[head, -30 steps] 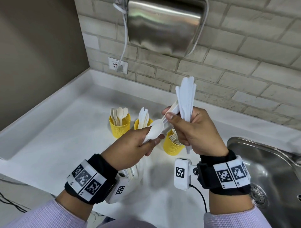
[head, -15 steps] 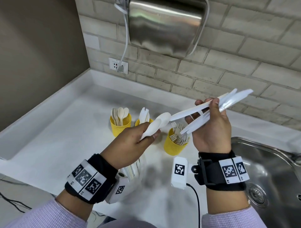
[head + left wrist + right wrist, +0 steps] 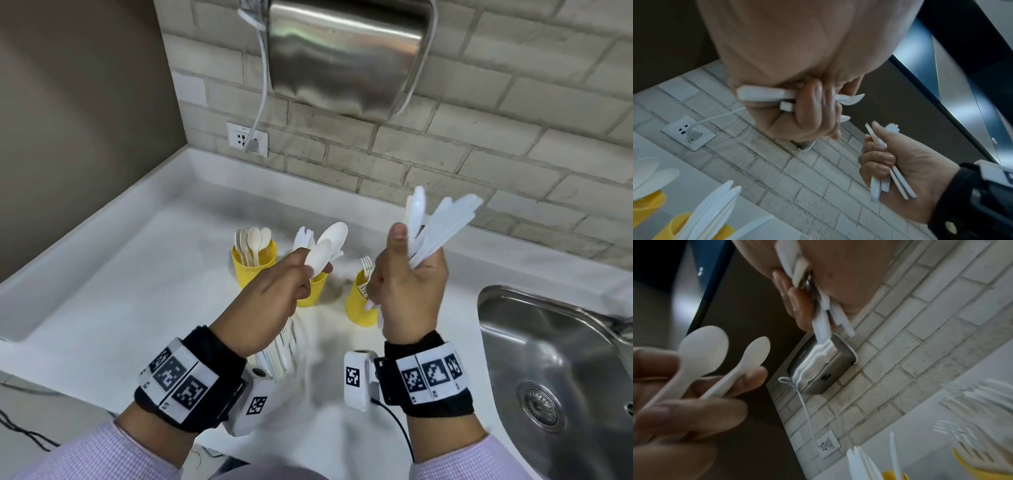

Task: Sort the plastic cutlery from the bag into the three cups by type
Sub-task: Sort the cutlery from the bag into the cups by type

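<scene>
My left hand (image 3: 308,270) pinches two white spoons (image 3: 330,240) by their handles, bowls up, above the middle cup. My right hand (image 3: 411,253) grips a bundle of white knives (image 3: 442,222) fanned up and to the right. In the left wrist view the spoon handles (image 3: 764,95) lie under curled fingers. In the right wrist view the knife handles (image 3: 820,308) stick out of my fist. Three yellow cups stand behind the hands: the left cup (image 3: 251,274) holds spoons, the middle cup (image 3: 313,291) knives, the right cup (image 3: 356,308) forks. The clear bag (image 3: 284,349) lies under my left wrist.
A steel sink (image 3: 548,342) is set into the white counter (image 3: 120,291) at the right. A metal hand dryer (image 3: 342,54) hangs on the brick wall, its cord plugged into a socket (image 3: 246,138). A brown wall closes the left side.
My hands have drawn apart. The left hand now holds two spoons instead of one. The right hand has tilted its knife bundle more upright.
</scene>
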`<state>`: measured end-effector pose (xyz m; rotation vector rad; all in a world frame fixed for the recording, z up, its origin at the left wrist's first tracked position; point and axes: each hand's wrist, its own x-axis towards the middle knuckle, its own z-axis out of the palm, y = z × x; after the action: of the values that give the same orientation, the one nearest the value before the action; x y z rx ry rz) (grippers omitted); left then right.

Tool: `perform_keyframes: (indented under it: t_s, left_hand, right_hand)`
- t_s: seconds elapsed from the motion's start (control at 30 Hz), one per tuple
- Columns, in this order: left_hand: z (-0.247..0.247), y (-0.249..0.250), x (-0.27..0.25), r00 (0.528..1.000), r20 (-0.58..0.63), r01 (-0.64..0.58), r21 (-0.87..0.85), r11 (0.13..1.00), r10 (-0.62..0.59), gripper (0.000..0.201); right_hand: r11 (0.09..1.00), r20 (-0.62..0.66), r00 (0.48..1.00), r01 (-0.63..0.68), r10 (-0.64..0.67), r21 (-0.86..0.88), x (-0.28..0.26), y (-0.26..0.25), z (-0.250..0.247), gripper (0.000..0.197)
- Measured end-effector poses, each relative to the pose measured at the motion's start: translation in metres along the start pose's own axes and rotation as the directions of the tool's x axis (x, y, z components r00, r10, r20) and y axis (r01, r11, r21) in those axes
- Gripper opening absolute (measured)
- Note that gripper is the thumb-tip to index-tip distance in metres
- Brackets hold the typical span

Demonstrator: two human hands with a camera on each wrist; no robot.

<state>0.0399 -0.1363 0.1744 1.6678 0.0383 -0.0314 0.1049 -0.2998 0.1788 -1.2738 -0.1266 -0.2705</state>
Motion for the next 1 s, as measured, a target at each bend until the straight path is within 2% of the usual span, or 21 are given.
perform_keyframes:
  t_s: [0.07,0.13,0.2,0.23,0.37,0.43,0.53,0.6,0.67,0.73,0.8,0.9,1.0]
  left_hand:
    - [0.000,-0.004,-0.001,0.999,-0.003,-0.036,0.020,0.999,0.036,0.026]
    - [-0.001,-0.008,0.000,0.998,-0.011,-0.064,0.045,0.997,0.064,0.026]
    - [-0.002,-0.008,0.000,0.995,-0.029,-0.096,0.066,0.993,0.098,0.030]
    - [-0.003,-0.007,0.000,0.992,-0.041,-0.112,0.083,0.990,0.116,0.032]
    - [-0.007,-0.005,-0.002,0.982,-0.049,-0.163,0.248,0.955,0.181,0.041]
    - [-0.010,-0.005,-0.003,0.976,-0.057,-0.181,0.334,0.925,0.211,0.042]
    - [-0.017,-0.009,-0.002,0.973,-0.098,-0.157,0.394,0.905,0.211,0.044]
    - [-0.022,-0.012,-0.002,0.978,-0.091,-0.136,0.409,0.902,0.189,0.044]
    - [-0.027,-0.014,-0.003,0.984,-0.046,-0.142,0.384,0.912,0.172,0.043]
    - [-0.031,-0.014,-0.003,0.987,-0.020,-0.143,0.344,0.928,0.160,0.042]
    - [-0.037,-0.014,-0.003,0.990,-0.003,-0.136,0.286,0.949,0.142,0.043]
    - [-0.047,-0.015,-0.003,0.995,0.034,-0.094,0.180,0.979,0.089,0.046]
    - [-0.056,-0.018,-0.005,0.998,0.060,-0.038,0.164,0.986,0.028,0.050]
  right_hand:
    - [0.999,0.135,0.990,-0.037,0.041,-0.035,-0.007,0.004,0.004,0.028]
    - [0.996,0.240,0.968,-0.058,0.074,-0.073,-0.011,0.006,0.006,0.027]
    - [0.991,0.271,0.959,-0.051,0.085,-0.127,-0.012,0.006,0.009,0.038]
    - [0.987,0.269,0.960,-0.035,0.077,-0.158,-0.011,0.006,0.010,0.037]
    - [0.962,0.347,0.937,0.053,0.045,-0.267,-0.010,0.000,0.014,0.007]
    - [0.925,0.395,0.918,0.117,0.038,-0.361,-0.009,0.003,0.016,0.028]
    - [0.832,0.409,0.912,0.195,0.042,-0.520,-0.007,0.007,0.021,0.048]
    - [0.787,0.423,0.906,0.260,0.001,-0.559,-0.005,0.010,0.020,0.050]
    - [0.755,0.446,0.892,0.345,-0.078,-0.558,-0.005,0.008,0.025,0.033]
    - [0.763,0.441,0.892,0.353,-0.100,-0.542,-0.005,0.007,0.032,0.017]
    - [0.798,0.406,0.910,0.302,-0.080,-0.521,-0.004,0.010,0.039,0.013]
    - [0.868,0.414,0.910,0.215,-0.012,-0.447,-0.002,0.019,0.049,0.017]
    - [0.895,0.474,0.880,0.215,-0.003,-0.392,-0.004,0.025,0.055,0.024]
